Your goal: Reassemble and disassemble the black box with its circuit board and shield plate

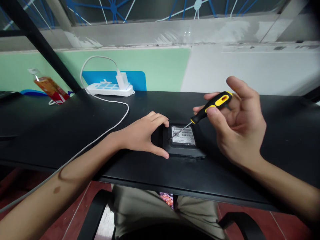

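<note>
A flat black device (182,151) with a white printed label on its upper face lies on the black table (150,170). My left hand (140,133) braces it from the left, thumb at the near edge and fingers at the far corner. Between the thumb and fingers of my right hand (243,123) is a black and yellow screwdriver (211,106), tilted down to the left. Its tip meets the device near the label's left edge; whether it sits in a screw is too small to tell. The right index finger is raised off the handle.
A white power strip (100,89) with a plugged-in charger (122,81) stands by the wall. Its white cable (128,110) runs across the table and along my left forearm. At the back left is a bottle (51,87) of amber drink. Chair armrests flank my lap.
</note>
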Action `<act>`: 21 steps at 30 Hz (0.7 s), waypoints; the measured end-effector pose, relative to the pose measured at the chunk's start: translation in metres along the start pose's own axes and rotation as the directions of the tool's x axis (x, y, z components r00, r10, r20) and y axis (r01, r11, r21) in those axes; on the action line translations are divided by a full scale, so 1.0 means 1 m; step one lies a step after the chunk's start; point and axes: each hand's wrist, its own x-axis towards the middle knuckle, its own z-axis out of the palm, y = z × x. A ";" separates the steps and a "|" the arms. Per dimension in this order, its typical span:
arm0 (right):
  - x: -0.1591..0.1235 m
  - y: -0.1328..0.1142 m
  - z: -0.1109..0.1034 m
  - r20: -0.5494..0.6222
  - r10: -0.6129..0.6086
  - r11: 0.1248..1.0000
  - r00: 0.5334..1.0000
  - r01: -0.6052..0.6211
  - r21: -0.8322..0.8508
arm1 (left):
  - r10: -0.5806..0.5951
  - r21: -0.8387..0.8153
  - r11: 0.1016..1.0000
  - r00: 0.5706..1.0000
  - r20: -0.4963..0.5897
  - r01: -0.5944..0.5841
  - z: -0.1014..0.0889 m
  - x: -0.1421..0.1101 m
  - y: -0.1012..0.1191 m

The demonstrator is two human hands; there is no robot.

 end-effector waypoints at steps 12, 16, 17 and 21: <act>-0.003 -0.002 0.004 0.040 0.066 0.996 0.997 -0.068 0.055 | 0.009 0.001 1.000 1.000 0.000 -0.009 0.000 -0.001 0.000; -0.001 0.008 0.003 -0.003 0.005 0.998 1.000 -0.004 0.057 | 0.001 -0.003 1.000 1.000 0.001 -0.001 0.000 -0.001 0.000; 0.001 0.010 0.002 -0.013 -0.013 0.999 1.000 0.013 0.052 | -0.003 -0.004 1.000 1.000 0.003 0.003 0.000 -0.001 0.000; 0.007 0.016 -0.004 -0.041 -0.073 0.997 0.997 0.073 -0.001 | -0.011 0.000 1.000 1.000 0.006 0.011 0.000 0.000 0.001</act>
